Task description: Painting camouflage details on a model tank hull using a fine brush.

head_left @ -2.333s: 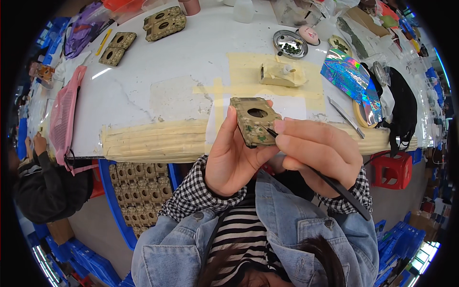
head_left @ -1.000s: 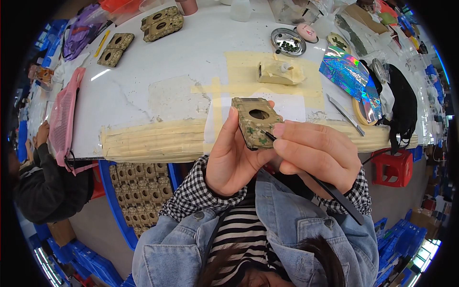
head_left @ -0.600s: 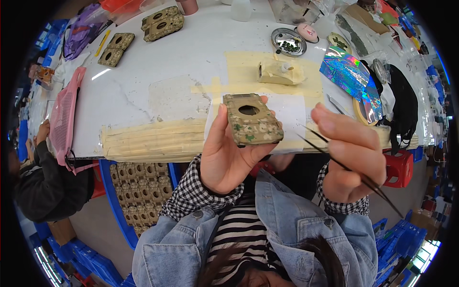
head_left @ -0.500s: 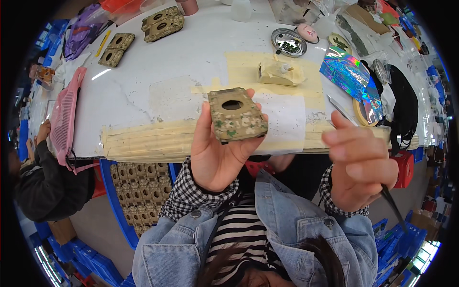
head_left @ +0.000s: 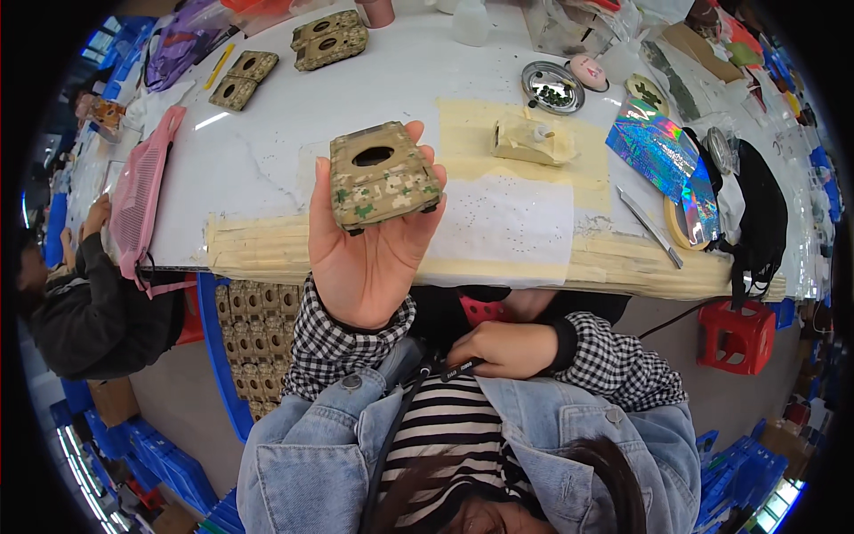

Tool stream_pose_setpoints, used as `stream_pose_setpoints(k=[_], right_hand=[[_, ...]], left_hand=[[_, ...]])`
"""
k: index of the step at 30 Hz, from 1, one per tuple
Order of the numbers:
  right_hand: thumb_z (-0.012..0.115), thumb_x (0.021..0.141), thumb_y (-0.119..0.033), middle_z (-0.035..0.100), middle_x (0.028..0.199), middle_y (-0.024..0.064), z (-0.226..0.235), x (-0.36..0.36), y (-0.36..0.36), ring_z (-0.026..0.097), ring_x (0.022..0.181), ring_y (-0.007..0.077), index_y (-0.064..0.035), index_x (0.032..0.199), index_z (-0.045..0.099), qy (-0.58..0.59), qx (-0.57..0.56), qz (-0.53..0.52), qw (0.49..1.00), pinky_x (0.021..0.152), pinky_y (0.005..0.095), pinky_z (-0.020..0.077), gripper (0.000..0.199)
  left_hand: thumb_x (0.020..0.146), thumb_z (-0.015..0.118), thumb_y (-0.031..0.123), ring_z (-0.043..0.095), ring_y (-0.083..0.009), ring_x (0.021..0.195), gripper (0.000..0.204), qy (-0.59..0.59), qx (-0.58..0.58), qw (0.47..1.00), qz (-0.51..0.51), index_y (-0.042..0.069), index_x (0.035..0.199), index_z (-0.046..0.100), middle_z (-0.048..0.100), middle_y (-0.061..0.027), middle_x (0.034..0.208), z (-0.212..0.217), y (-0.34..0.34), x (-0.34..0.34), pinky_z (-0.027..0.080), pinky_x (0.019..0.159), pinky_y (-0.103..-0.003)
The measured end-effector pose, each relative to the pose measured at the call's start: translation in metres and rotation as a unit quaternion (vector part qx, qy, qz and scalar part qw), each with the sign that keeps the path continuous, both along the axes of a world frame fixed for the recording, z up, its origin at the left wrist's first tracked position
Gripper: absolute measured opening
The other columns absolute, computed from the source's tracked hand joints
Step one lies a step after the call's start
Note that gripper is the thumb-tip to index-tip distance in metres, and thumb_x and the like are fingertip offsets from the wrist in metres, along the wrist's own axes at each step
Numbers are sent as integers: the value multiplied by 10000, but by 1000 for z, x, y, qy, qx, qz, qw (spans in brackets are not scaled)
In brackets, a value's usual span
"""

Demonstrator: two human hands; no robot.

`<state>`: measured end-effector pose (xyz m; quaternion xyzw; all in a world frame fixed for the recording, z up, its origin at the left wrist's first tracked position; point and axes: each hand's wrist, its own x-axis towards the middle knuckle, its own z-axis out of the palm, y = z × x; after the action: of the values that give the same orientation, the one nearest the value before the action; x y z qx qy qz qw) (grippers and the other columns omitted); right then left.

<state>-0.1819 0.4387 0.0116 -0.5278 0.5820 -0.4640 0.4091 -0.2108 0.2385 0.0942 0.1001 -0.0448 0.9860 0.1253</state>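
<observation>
In my left hand (head_left: 366,278), raised over the front of the table, is a camouflage toy vehicle hull (head_left: 382,193) with a round hole in its top. The fingers wrap it from below and both sides, and it tilts toward me. My right hand (head_left: 511,347) is low in front of my striped shirt, fingers curled. From it sticks out the end of a slim black tool (head_left: 461,369); the rest is hidden. A white paper (head_left: 507,231) with tiny dark specks lies taped on the table, right of the hull. Behind it stands a tape-wrapped block (head_left: 534,141).
Camouflage hulls (head_left: 331,40) stand at the back left. A round metal dish (head_left: 551,87) holds small green bits. A silver craft knife (head_left: 652,230) lies at the right, near shiny holographic sheets (head_left: 663,160). Below the table edge, a blue crate (head_left: 215,356) holds several hulls. Another person (head_left: 107,311) sits at left.
My right hand has dropped from the table's right side to in front of my waist, still with the black tool. My left hand has shifted left with the hull. The view has also shifted.
</observation>
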Motion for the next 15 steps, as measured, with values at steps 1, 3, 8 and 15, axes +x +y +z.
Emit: stream_pose_setpoints(k=[1, 3, 8, 15], right_hand=[[578, 796, -86, 623, 906, 217, -5, 0, -4, 613, 842, 370, 44, 1001, 600, -9, 12, 11, 1000, 754, 403, 498, 244], [579, 845, -167, 622, 820, 220, -10, 0, -7, 616, 795, 365, 42, 941, 595, -22, 5, 0, 1000, 708, 394, 495, 231], [571, 882, -213, 602, 706, 175, 4, -19, 40, 604, 685, 324, -26, 904, 591, -5, 169, 24, 985, 635, 380, 472, 189], [565, 852, -279, 647, 895, 226, -32, -10, 116, 630, 844, 343, -19, 1000, 632, 148, 262, -15, 954, 801, 407, 482, 306]], left_hand=[[986, 335, 431, 407, -363, 1259, 671, -2, -5, 1000, 9, -67, 1402, 167, 389, -248, 1344, 1, 0, 0, 396, 1054, -448], [989, 332, 424, 404, -363, 1261, 661, -5, -14, 1000, 26, -59, 1408, 163, 363, -243, 1369, 3, 0, -2, 391, 1057, -449], [966, 433, 374, 380, -324, 1265, 729, 8, -34, 999, 39, -27, 1434, 42, 316, -209, 1370, 7, -14, -9, 357, 1081, -423], [938, 528, 315, 410, -288, 1236, 791, 32, 9, 999, 28, 18, 1454, 7, 344, -151, 1313, -7, -24, -31, 379, 1068, -389]])
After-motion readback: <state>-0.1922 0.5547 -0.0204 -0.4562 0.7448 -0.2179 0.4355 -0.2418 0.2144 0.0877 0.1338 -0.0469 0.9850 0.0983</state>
